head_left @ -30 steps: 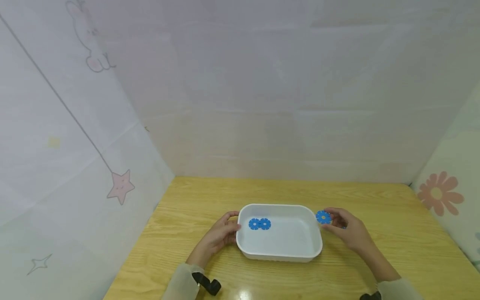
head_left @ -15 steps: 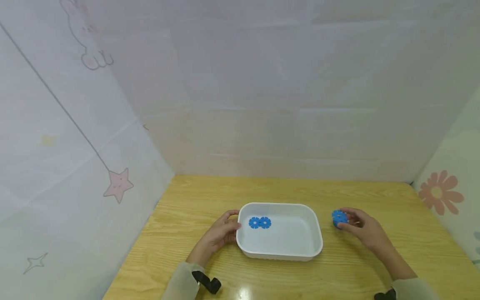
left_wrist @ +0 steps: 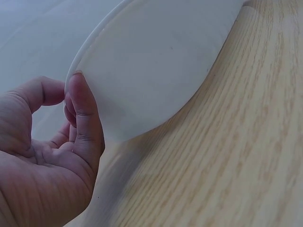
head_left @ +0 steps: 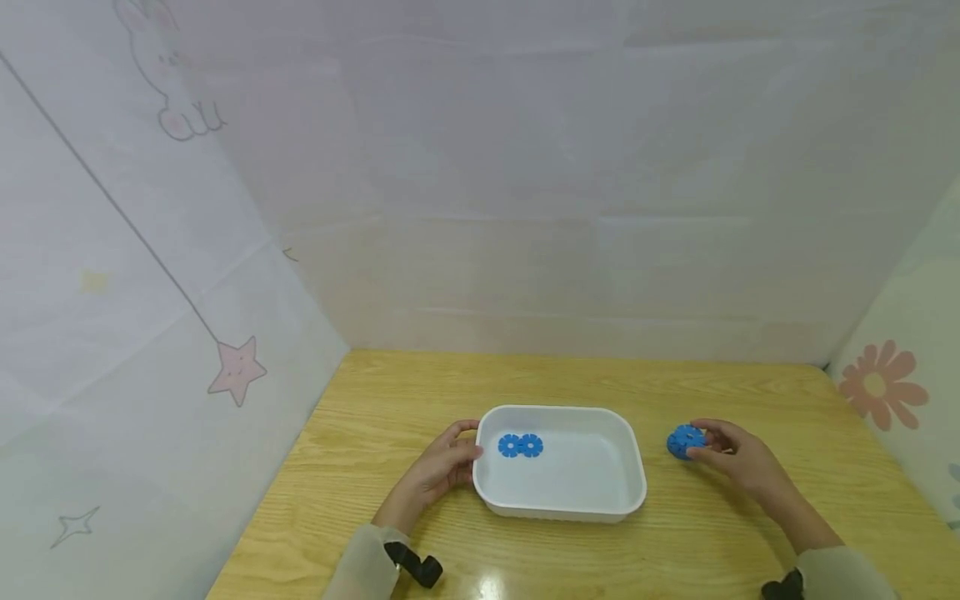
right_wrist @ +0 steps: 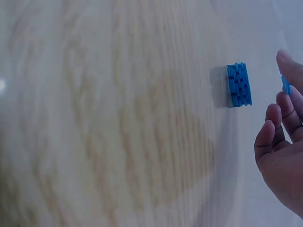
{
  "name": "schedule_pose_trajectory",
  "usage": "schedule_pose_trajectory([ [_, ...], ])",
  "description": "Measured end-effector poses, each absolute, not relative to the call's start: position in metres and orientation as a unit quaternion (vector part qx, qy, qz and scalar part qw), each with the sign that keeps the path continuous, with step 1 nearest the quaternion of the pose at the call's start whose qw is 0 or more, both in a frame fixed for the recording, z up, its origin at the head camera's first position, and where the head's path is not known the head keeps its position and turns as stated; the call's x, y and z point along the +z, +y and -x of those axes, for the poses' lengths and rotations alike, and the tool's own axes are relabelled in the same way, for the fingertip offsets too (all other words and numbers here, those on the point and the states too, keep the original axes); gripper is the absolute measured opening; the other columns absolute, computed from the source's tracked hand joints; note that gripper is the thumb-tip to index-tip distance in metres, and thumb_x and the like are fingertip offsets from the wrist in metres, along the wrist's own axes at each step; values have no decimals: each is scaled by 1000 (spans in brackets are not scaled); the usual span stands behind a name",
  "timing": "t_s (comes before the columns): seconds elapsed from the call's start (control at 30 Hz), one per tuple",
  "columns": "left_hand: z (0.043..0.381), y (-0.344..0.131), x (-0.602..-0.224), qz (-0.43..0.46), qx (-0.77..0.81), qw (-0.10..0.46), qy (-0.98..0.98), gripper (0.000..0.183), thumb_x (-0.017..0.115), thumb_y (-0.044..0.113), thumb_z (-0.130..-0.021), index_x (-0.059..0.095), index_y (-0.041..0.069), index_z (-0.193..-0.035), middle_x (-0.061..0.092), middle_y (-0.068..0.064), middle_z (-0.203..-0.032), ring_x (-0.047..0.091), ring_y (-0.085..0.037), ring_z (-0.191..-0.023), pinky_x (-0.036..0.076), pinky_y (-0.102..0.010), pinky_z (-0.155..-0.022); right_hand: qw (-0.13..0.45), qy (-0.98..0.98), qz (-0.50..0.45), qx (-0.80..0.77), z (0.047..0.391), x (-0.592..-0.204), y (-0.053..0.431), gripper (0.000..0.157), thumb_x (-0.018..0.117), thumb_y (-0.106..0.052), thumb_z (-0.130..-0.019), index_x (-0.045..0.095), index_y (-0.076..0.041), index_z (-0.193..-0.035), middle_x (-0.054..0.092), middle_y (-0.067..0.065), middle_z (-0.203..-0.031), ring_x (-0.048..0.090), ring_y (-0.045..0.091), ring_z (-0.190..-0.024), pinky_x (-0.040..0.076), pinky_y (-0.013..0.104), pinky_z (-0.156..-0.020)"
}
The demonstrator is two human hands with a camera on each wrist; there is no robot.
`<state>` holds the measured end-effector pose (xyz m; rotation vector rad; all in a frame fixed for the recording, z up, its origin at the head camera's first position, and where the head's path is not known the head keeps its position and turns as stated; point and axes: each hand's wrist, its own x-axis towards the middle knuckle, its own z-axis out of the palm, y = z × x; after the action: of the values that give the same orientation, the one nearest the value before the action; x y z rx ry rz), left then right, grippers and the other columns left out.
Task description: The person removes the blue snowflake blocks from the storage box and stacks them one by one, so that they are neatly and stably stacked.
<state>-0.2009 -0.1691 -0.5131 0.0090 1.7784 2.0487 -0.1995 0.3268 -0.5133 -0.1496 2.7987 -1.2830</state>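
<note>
My left hand [head_left: 441, 471] grips the left end of a white plastic tray [head_left: 558, 510], with the thumb [left_wrist: 85, 106] on its wall near the rim. Inside the tray, towards the left, two blue notched discs [head_left: 510, 447] lie side by side and meet at their edges. To the right of the tray, my right hand [head_left: 744, 462] pinches a blue notched disc [right_wrist: 286, 86] between thumb and fingers. This disc is just over a short stack of several like discs [right_wrist: 240, 85] on the table, and partly hides the stack in the head view.
The wooden table [head_left: 420, 383] runs back to a pale cloth wall [head_left: 487, 208], with printed cloth at both sides. A black strap with a small black piece [head_left: 420, 568] sits at the left sleeve cuff.
My right hand has moved right, away from the tray's right rim, taking the blue disc over to the stack. My left hand and the tray have stayed put.
</note>
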Motion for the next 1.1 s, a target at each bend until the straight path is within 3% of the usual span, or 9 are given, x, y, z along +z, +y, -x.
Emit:
schedule_pose_trajectory([
  [0.33, 200, -169, -514, 4, 736, 213, 643, 55, 60, 5, -95, 38, 7, -145, 69, -17, -114, 66, -14, -75, 57, -26, -63, 64, 907, 25, -415, 206, -518, 329, 68, 73, -50, -89, 56, -10, -142, 59, 7, -109, 51, 20, -96, 46, 29, -75],
  [1.1, 199, -168, -512, 12, 728, 210, 652, 57, 63, 8, -94, 39, 7, -146, 67, -20, -119, 65, -14, -76, 56, -26, -63, 77, 915, 34, -395, 212, -528, 329, 67, 73, -50, -89, 58, -10, -141, 60, 7, -106, 53, 22, -95, 48, 33, -79],
])
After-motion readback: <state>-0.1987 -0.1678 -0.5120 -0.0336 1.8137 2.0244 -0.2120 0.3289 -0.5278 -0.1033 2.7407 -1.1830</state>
